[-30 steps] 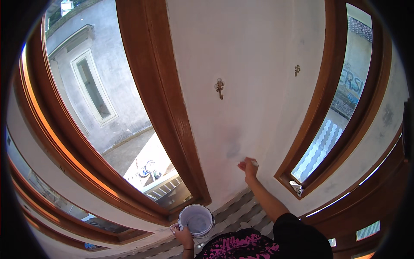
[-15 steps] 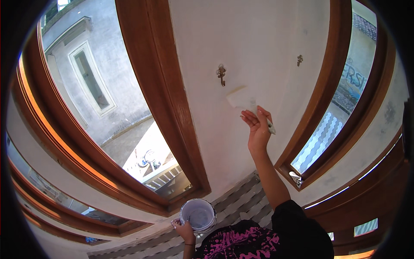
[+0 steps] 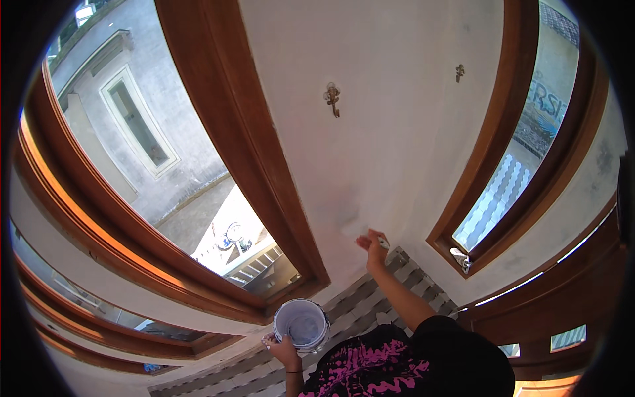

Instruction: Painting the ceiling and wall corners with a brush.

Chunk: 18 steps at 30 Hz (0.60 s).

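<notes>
My right hand (image 3: 375, 249) is closed round a flat white paintbrush (image 3: 358, 227), low on the white wall (image 3: 377, 152). The brush head is smeared and pale against the wall, so its bristles barely show. My left hand (image 3: 284, 349) grips the rim of a small white paint bucket (image 3: 301, 311), tilted so that I see into it. Whitish paint coats the inside of the bucket, and white specks mark the left fingers.
Two metal hooks, one on the left (image 3: 332, 99) and a smaller one (image 3: 460, 73), stick out of the wall. Brown wooden window frames flank it on the left (image 3: 231, 132) and right (image 3: 493, 145). A white crumpled thing (image 3: 460, 259) sits in the right frame's corner. Patterned tiles cover the floor (image 3: 357, 304).
My right hand has swept the paintbrush down the wall, from just below the left hook to near the floor. My left hand still holds the bucket in about the same place.
</notes>
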Available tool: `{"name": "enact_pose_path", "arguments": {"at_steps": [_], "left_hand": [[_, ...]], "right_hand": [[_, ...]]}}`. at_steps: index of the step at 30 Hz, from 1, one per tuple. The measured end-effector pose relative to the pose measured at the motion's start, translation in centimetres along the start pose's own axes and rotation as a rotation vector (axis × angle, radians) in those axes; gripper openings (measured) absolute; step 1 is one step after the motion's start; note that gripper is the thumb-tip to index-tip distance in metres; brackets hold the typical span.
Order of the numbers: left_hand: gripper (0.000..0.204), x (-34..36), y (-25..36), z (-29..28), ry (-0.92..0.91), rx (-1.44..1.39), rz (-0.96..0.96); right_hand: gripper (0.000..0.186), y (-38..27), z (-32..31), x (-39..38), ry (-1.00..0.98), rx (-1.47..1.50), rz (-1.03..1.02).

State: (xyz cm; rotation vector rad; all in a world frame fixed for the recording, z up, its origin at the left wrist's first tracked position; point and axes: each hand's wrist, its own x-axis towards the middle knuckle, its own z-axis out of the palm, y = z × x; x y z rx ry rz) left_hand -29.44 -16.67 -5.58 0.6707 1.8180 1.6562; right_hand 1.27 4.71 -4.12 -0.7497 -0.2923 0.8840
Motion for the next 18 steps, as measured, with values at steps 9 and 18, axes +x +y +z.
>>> {"name": "enact_pose_path", "arguments": {"at_steps": [9,18], "left_hand": [[0.036,-0.9,1.9,1.1,-0.02,0.056,0.009],[0.04,-1.9,3.1,2.5,-0.029,0.05,-0.042]], "right_hand": [[0.008,3.2,-7.3,4.5,0.26,-0.245,0.276],[0.013,-7.9,3.9,8.7,-0.031,-0.108,0.013]]}}
